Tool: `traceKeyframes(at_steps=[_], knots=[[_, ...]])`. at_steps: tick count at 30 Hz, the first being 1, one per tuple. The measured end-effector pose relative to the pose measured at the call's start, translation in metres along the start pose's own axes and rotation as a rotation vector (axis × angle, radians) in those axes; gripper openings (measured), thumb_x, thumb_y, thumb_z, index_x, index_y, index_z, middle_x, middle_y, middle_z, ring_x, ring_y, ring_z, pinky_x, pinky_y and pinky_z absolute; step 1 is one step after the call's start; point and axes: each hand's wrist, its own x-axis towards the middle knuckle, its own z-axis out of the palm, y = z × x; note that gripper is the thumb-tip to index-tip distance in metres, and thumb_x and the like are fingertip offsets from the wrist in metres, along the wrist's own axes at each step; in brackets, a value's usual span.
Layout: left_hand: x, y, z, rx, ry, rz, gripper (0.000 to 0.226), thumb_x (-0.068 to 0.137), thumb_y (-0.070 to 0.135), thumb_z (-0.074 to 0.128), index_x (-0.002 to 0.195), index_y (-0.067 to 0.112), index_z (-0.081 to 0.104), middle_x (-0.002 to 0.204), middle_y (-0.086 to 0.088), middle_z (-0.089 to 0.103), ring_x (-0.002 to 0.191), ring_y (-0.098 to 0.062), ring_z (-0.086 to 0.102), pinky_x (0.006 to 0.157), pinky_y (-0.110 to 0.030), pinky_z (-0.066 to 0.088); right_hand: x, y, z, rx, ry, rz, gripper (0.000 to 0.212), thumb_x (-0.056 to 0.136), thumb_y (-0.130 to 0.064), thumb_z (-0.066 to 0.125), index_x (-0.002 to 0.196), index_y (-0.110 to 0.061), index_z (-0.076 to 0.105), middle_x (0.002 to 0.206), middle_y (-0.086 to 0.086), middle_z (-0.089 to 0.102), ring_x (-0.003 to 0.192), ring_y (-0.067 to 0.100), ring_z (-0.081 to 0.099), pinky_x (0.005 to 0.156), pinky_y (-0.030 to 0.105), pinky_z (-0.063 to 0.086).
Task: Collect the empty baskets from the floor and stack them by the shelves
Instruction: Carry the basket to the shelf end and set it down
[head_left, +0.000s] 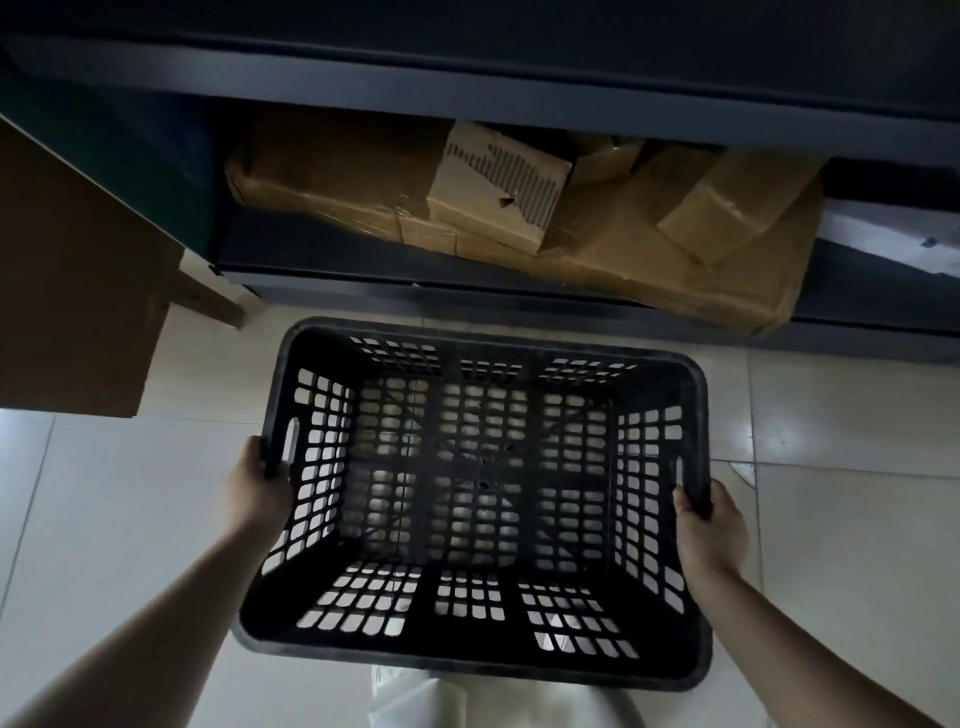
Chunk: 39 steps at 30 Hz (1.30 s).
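An empty black plastic basket (467, 657) with perforated walls and floor hangs in front of me above the pale tiled floor, its open top facing up. My left hand (254, 488) grips its left rim beside the handle slot. On the opposite side my right hand (709, 525) clamps the right rim beside the other slot. The basket's far edge lies just short of the dark shelf unit (467, 93). No other basket shows in the view.
The bottom shelf holds several cardboard boxes (493, 192), some crushed. A large brown cardboard sheet (78, 291) leans at the left. White tiles (841, 519) cover the floor, with a small scrap at the right. Pale clothing on my legs (441, 696) shows beneath the basket.
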Motion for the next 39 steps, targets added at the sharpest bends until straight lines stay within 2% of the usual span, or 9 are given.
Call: traceKeyframes(at_steps=[3, 6, 9, 12, 17, 23, 28, 34, 39], knots=[[-0.007, 0.01, -0.008, 0.127, -0.052, -0.013, 0.021, 0.089, -0.003, 0.049, 0.11, -0.002, 0.048, 0.099, -0.034, 0.062, 0.087, -0.048, 0.06, 0.066, -0.043, 0.044, -0.003, -0.01, -0.008, -0.04, -0.069, 0.027, 0.018, 0.09, -0.015, 0.055, 0.107, -0.007, 0.055, 0.091, 0.007, 0.062, 0.08, 0.029, 0.059, 0.064, 0.03, 0.041], [-0.023, 0.029, -0.026, 0.225, -0.09, -0.037, 0.044, 0.085, 0.0, 0.053, 0.128, 0.001, 0.041, 0.109, -0.035, 0.06, 0.095, -0.051, 0.058, 0.072, -0.045, 0.043, -0.018, -0.032, -0.026, -0.063, -0.118, 0.008, 0.039, 0.086, -0.014, 0.062, 0.121, -0.014, 0.047, 0.104, 0.007, 0.066, 0.068, 0.016, 0.056, 0.054, 0.023, 0.038], [-0.055, 0.061, -0.056, 0.247, -0.106, 0.03, 0.057, 0.085, 0.002, 0.057, 0.137, 0.001, 0.035, 0.12, -0.035, 0.055, 0.105, -0.05, 0.055, 0.084, -0.049, 0.045, -0.041, -0.073, -0.061, -0.052, -0.157, -0.039, 0.057, 0.083, -0.018, 0.067, 0.133, -0.017, 0.04, 0.127, 0.009, 0.06, 0.106, 0.031, 0.061, 0.079, 0.038, 0.049], [-0.099, 0.111, -0.098, 0.253, -0.134, 0.137, 0.056, 0.085, 0.005, 0.061, 0.136, 0.003, 0.039, 0.122, -0.032, 0.055, 0.108, -0.048, 0.055, 0.084, -0.046, 0.044, -0.07, -0.12, -0.116, -0.093, -0.21, -0.134, 0.068, 0.083, -0.023, 0.067, 0.141, -0.018, 0.033, 0.142, 0.007, 0.049, 0.126, 0.03, 0.05, 0.099, 0.041, 0.042], [-0.192, 0.215, -0.178, 0.263, -0.206, 0.365, 0.053, 0.088, 0.019, 0.059, 0.138, 0.012, 0.041, 0.12, -0.023, 0.06, 0.098, -0.038, 0.059, 0.081, -0.041, 0.049, -0.132, -0.191, -0.246, -0.163, -0.202, -0.268, 0.072, 0.084, -0.03, 0.065, 0.145, -0.016, 0.029, 0.147, 0.007, 0.043, 0.132, 0.026, 0.045, 0.106, 0.037, 0.039], [-0.306, 0.327, -0.258, 0.28, -0.277, 0.612, 0.059, 0.092, 0.042, 0.049, 0.146, 0.026, 0.029, 0.145, -0.007, 0.045, 0.106, -0.027, 0.063, 0.072, -0.033, 0.053, -0.213, -0.227, -0.398, -0.03, -0.048, -0.229, 0.069, 0.085, -0.035, 0.063, 0.144, -0.017, 0.031, 0.143, 0.009, 0.047, 0.129, 0.025, 0.047, 0.102, 0.035, 0.041], [-0.417, 0.381, -0.3, 0.281, -0.387, 0.835, 0.064, 0.091, 0.045, 0.051, 0.147, 0.025, 0.03, 0.147, -0.005, 0.044, 0.129, -0.026, 0.049, 0.099, -0.041, 0.048, -0.286, -0.216, -0.5, 0.166, 0.127, -0.137, 0.072, 0.085, -0.035, 0.064, 0.146, -0.019, 0.029, 0.145, 0.008, 0.045, 0.131, 0.025, 0.044, 0.104, 0.035, 0.039], [-0.55, 0.428, -0.304, 0.263, -0.508, 1.097, 0.064, 0.09, 0.04, 0.054, 0.147, 0.028, 0.028, 0.146, -0.008, 0.044, 0.13, -0.028, 0.047, 0.102, -0.043, 0.045, -0.341, -0.164, -0.618, 0.254, 0.336, -0.111, 0.073, 0.085, -0.037, 0.062, 0.147, -0.021, 0.026, 0.144, 0.006, 0.047, 0.128, 0.025, 0.048, 0.101, 0.033, 0.042], [-0.695, 0.425, -0.272, 0.281, -0.603, 1.331, 0.064, 0.09, 0.04, 0.056, 0.146, 0.024, 0.03, 0.144, -0.011, 0.046, 0.128, -0.031, 0.049, 0.099, -0.044, 0.046, -0.388, -0.048, -0.71, 0.249, 0.502, -0.008, 0.073, 0.086, -0.037, 0.059, 0.147, -0.019, 0.024, 0.144, 0.007, 0.047, 0.129, 0.025, 0.047, 0.1, 0.031, 0.039]])
